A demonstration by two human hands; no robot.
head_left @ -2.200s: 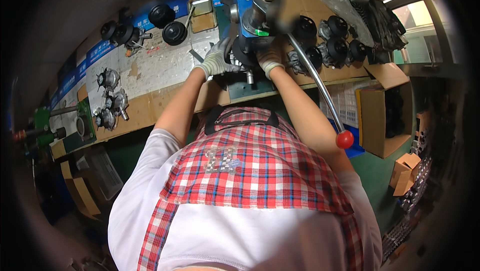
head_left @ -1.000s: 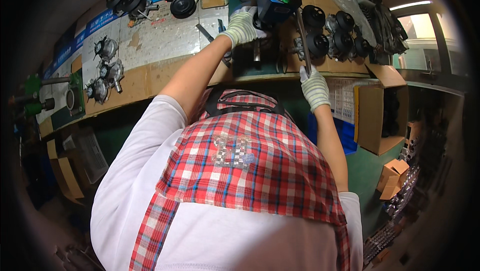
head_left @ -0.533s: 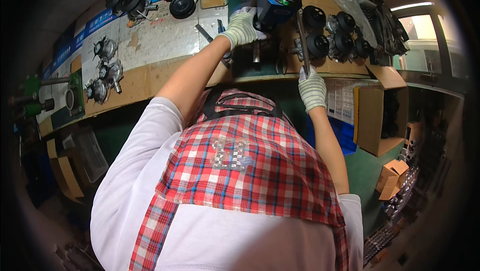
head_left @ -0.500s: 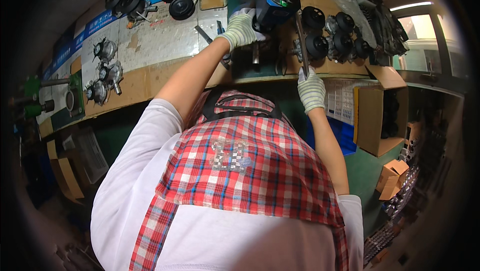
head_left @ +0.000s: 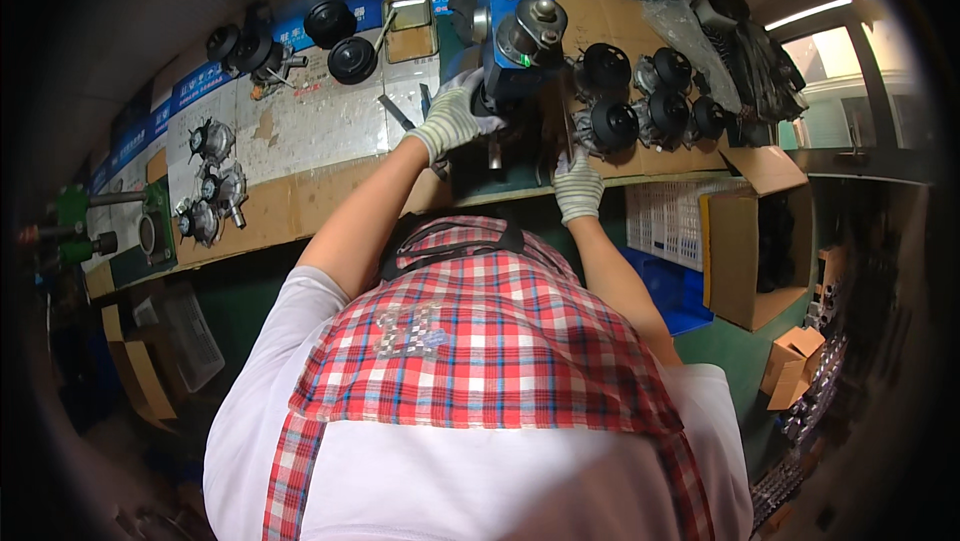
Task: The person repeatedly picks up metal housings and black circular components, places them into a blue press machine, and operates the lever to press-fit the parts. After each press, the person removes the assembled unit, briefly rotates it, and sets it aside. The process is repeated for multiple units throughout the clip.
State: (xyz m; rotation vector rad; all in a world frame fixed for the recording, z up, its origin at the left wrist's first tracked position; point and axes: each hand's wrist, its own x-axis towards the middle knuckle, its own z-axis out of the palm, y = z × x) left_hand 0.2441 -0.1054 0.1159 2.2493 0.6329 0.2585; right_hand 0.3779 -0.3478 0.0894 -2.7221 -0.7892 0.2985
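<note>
One black round part [head_left: 482,99] with silver pipe stub [head_left: 495,154], long axis pointing toward wearer [head_left: 470,471], beneath blue press [head_left: 520,81], in curled striped-gloved left hand [head_left: 455,123]; steel lever [head_left: 570,131] in clenched right hand [head_left: 578,186].

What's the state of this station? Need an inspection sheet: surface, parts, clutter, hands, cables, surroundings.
Surface: brown cardboard along the front, scuffed pale sheet behind, torn in one spot.
Job's things: dark round part under the blue press.
Clutter: black-wheeled parts right; metal housings left; black pulleys and tray at the back.
Grips: left grip, gloved, at the dark round part, closure partly hidden; right grip, gloved, around the lever.
Cables: nothing seen.
Surroundings: open cardboard box, white crate, blue bin lower right; green fixture far left.
</note>
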